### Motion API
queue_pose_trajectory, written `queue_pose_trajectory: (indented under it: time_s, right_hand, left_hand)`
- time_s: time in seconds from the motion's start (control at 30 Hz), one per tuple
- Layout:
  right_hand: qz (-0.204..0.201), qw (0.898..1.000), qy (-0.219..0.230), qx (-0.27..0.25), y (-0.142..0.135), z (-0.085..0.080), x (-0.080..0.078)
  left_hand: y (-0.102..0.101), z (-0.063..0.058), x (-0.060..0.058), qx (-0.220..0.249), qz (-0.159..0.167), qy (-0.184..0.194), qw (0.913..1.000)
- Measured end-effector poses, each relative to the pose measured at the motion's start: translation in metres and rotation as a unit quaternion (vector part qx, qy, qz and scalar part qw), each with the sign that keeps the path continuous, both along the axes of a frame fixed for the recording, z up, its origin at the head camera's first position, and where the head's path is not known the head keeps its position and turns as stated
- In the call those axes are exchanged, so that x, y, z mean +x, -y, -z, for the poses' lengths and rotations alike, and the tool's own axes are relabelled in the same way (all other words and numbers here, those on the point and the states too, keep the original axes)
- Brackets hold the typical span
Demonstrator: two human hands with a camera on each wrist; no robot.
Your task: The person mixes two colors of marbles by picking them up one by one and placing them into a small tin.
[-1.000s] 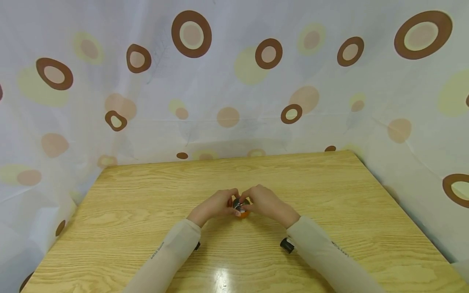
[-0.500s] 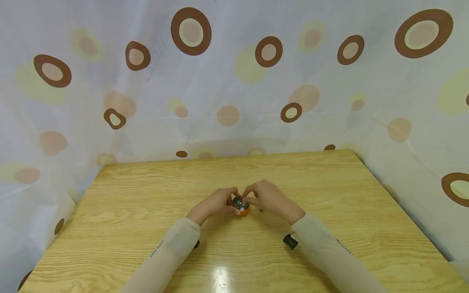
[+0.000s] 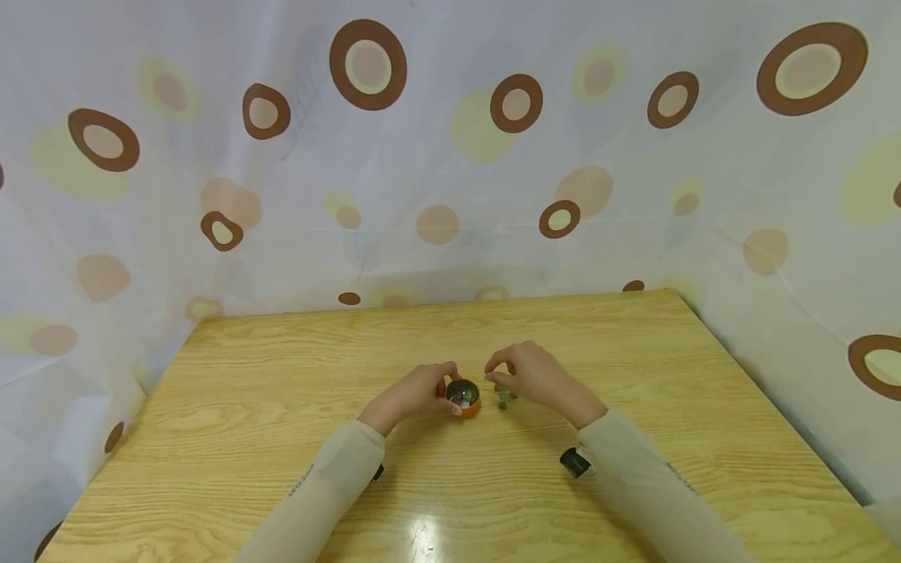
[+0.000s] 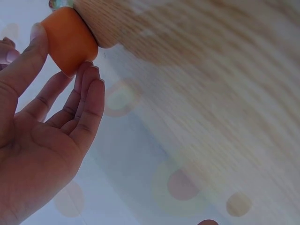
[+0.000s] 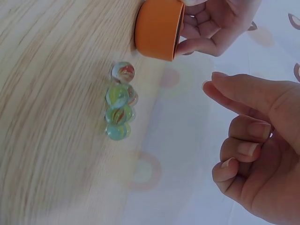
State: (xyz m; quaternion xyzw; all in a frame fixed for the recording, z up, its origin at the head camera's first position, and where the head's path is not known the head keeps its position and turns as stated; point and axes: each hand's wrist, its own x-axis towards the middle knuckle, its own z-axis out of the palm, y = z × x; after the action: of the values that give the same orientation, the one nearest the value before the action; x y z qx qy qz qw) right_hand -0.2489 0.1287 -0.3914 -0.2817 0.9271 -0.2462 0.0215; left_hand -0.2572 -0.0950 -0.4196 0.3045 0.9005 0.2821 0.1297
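A small orange cup (image 3: 468, 413) with a dark, shiny inside stands on the table. My left hand (image 3: 415, 396) grips its side, the thumb on the near side and fingers around the far side; the left wrist view shows the orange wall (image 4: 70, 40) between them. What lies within the cup cannot be made out. Several glass marbles (image 3: 505, 398) with coloured swirls rest in a cluster just right of the cup. Above and behind them hovers my right hand (image 3: 540, 381). In the right wrist view its thumb and forefinger tips meet, other fingers curled, nothing visible between them.
The wooden table (image 3: 281, 407) reaches back to a white curtain (image 3: 394, 172) with brown and beige ring patterns, which also hangs at both sides. A dark wrist device (image 3: 575, 462) sits beneath the right sleeve.
My right hand has moved from the top of the cup to the right, uncovering the cup's inside and the marbles. The left hand keeps its grip in the same place.
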Motion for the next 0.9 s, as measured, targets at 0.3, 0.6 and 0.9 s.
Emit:
queue_pose_trajectory:
  time_s: [0.3,0.6,0.9]
  right_hand:
    - [0.004,1.000,-0.019,0.003,-0.011,-0.001,-0.002]
    - [0.019,1.000,-0.017,0.013,-0.017,0.001,-0.002]
    - [0.034,0.999,0.002,0.025,-0.024,0.005,-0.005]
  left_hand:
    - [0.000,0.000,0.000,-0.004,0.001,0.000,1.0000]
    - [0.000,0.001,0.001,-0.004,-0.001,-0.005,1.0000]
    - [-0.001,0.002,0.000,-0.002,-0.003,-0.003,1.0000]
